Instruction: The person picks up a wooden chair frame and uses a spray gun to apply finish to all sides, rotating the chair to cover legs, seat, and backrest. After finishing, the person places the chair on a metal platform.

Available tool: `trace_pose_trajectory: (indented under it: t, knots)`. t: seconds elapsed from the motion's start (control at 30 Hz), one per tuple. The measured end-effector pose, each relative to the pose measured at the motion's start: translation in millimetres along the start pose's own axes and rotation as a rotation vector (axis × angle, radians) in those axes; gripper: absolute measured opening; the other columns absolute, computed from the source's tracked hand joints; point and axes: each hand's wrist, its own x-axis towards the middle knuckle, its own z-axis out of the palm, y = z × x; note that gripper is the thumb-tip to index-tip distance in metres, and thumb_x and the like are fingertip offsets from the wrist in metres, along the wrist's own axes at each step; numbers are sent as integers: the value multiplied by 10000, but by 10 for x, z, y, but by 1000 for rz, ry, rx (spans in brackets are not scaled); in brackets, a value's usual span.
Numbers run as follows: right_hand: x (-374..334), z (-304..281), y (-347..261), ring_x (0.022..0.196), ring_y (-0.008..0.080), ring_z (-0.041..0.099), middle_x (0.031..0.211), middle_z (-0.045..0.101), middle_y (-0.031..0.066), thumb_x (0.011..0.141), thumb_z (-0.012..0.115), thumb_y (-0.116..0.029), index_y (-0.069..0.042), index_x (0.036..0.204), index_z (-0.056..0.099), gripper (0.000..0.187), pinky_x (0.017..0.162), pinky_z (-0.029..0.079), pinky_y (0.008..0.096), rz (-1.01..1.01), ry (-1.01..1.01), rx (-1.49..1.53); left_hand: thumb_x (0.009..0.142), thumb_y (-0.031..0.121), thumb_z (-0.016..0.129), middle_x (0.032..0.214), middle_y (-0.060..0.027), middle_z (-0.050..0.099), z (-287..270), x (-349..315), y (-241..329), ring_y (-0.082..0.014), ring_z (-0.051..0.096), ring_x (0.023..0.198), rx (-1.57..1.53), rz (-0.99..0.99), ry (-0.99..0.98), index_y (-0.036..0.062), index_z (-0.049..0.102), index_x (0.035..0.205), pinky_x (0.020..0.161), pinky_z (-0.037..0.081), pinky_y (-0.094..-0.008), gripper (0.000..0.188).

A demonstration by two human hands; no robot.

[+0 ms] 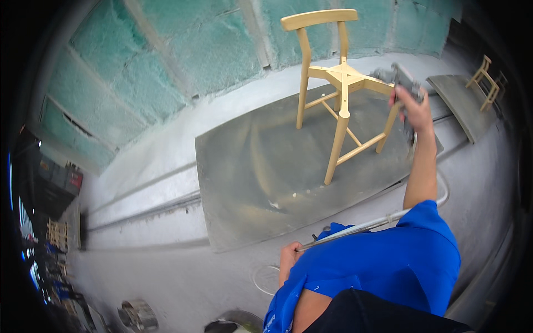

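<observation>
A pale wooden chair frame with a curved top rail and no seat panel stands upright on a large grey board. My right hand is closed around a grey metal spray gun, held beside the front right corner of the chair and pointed toward its frame. Whether the gun touches the wood cannot be told. From below the gun a pale hose loops down and crosses in front of my blue shirt. Low at my left side, my left hand grips this hose; its fingers are partly hidden.
Blue-green filter panels line the far wall. Another chair stands on a second board at right. Floor rails run beneath the boards. A hose loop, a metal drum-like part and a round container lie low left.
</observation>
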Motion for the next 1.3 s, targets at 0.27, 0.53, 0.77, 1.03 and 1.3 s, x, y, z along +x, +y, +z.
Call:
trace_pose_trajectory:
  t: [0.27,0.53,0.77,1.03,1.3]
  knots:
    - [1686,-1031,-2,615,127,653,819,672,47,979,642,-250,-37,1037,638,221,458,431,251,251,581,-73,937,207,777,724,15,610,-527,286,1008,-83,510,677,38,142,-201,46,686,948,613,426,-273,185]
    - [2629,-1696,908,675,182,710,855,668,99,1040,527,-195,22,1139,531,239,399,468,220,411,517,558,963,253,759,698,32,583,-214,572,1340,-75,486,659,-25,94,-222,62,677,1021,577,415,-266,216]
    - [2810,-1864,558,664,132,687,806,676,72,1026,583,-231,11,1066,612,248,389,453,200,162,572,360,960,178,760,742,45,590,19,659,1409,-54,502,668,-107,-50,-230,64,676,1017,594,418,-246,152]
    - [3167,-1402,-338,570,89,587,730,634,2,932,677,-259,-109,1103,704,229,440,411,253,-64,326,-490,950,196,773,753,20,614,195,716,1631,-74,524,673,76,-33,-219,56,683,1046,609,443,-264,192]
    - [2992,-403,-1526,573,137,583,664,632,25,827,754,-277,-95,921,742,206,475,434,319,-225,-176,-708,958,142,766,810,-12,667,347,749,1483,-80,583,729,-96,-68,-277,41,663,1067,622,461,-256,181]
